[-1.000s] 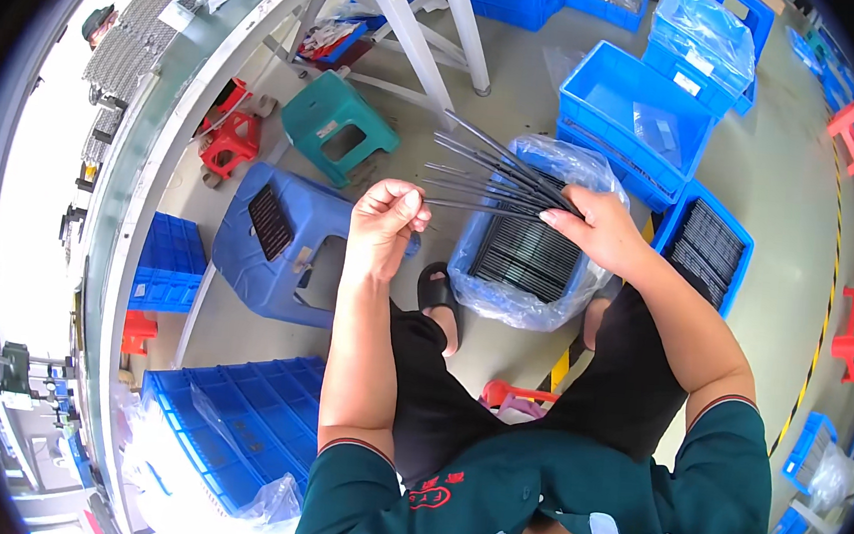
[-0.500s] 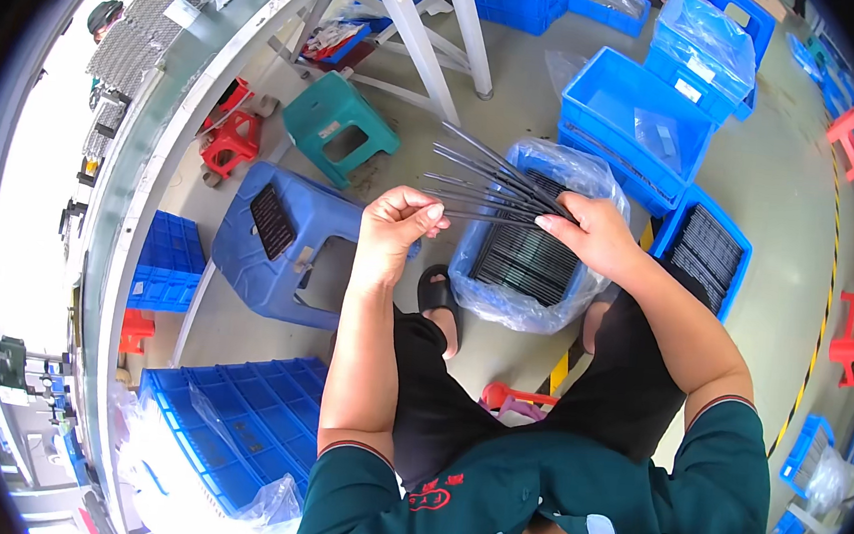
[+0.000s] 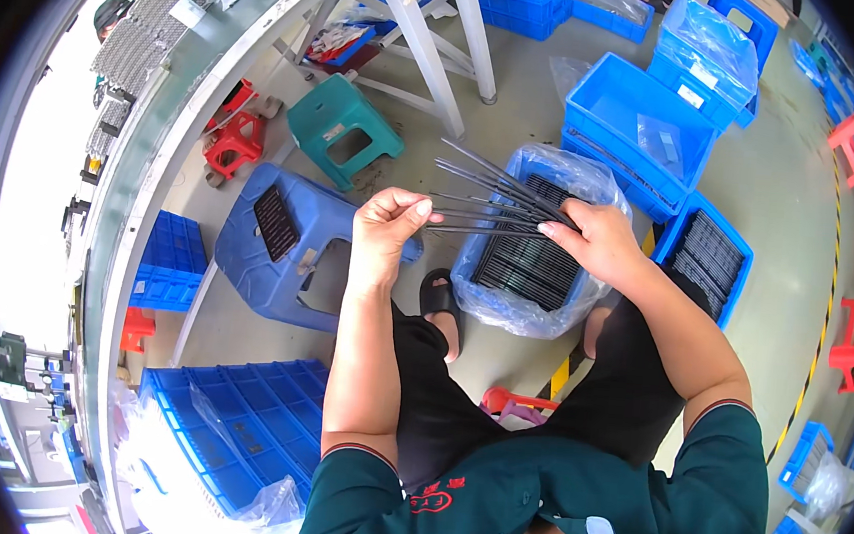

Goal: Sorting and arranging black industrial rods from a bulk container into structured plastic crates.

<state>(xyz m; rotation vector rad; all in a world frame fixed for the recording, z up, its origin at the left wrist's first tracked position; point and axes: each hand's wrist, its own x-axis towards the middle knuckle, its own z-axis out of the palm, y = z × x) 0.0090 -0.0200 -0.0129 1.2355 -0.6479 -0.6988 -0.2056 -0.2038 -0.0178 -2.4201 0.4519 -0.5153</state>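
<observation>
As they fan out, the thin dark strips (image 3: 493, 197) look long and flat.

One fisheye view from my head, left of a pair, looking steeply down past my chest and knees, my left hand (image 3: 390, 226) and right hand (image 3: 599, 242) close and near centre, floor (image 3: 518, 124) farther off, edges bending toward the dark rim

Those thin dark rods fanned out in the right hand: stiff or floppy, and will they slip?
The thin dark rods jut straight past the right hand without drooping, so they are probably stiff. One hand holds several, so each is likely light. They splay apart at the free ends, so a loose grip might let one slide; the left hand pinches one end.
</observation>
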